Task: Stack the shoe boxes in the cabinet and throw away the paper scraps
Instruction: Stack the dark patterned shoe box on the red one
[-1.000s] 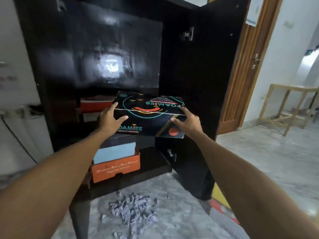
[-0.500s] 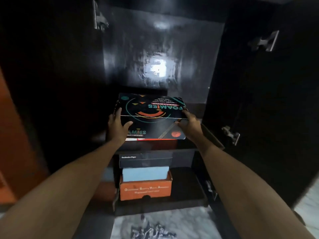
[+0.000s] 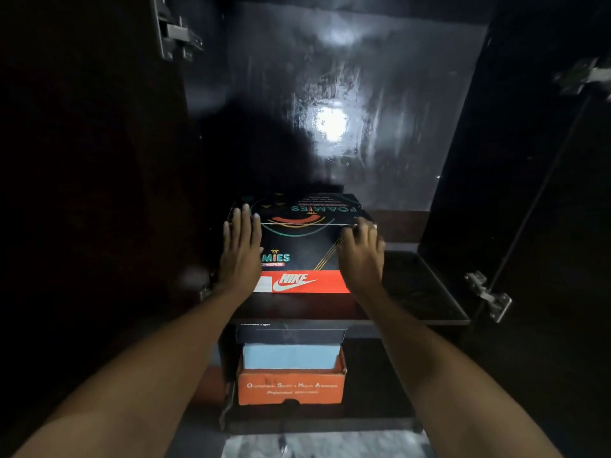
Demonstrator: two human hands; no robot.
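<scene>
Two hands: seen in the single head view, both stretched into a dark cabinet (image 3: 99, 193) toward a stack of shoe boxes.
Left hand (image 3: 239, 256): laid flat with straight fingers along the left side of the black Foamies box (image 3: 304, 233); nothing is gripped.
Right hand (image 3: 362, 254): set on the right side of the same box with fingers loosely bent over its top edge; whether the edge is actually clasped cannot be told.
Black Foamies box: placed on the upper shelf (image 3: 413, 292), its printed lid facing up, resting directly on top of the red Nike box (image 3: 304, 283).
Red Nike box: only the front face with its logo is seen, under the black box.
Lower compartment: a second stack is seen, with a dark box (image 3: 291, 333) on top, a light blue box (image 3: 291, 357) beneath it and an orange box (image 3: 291, 388) at the bottom.
Cabinet doors: metal hinges (image 3: 177, 33) are seen at upper left, upper right and at lower right.
Back panel (image 3: 380, 77): glossy black, with a bright reflected light spot.
Floor (image 3: 324, 446): a strip of pale marble is seen at the lower edge.
</scene>
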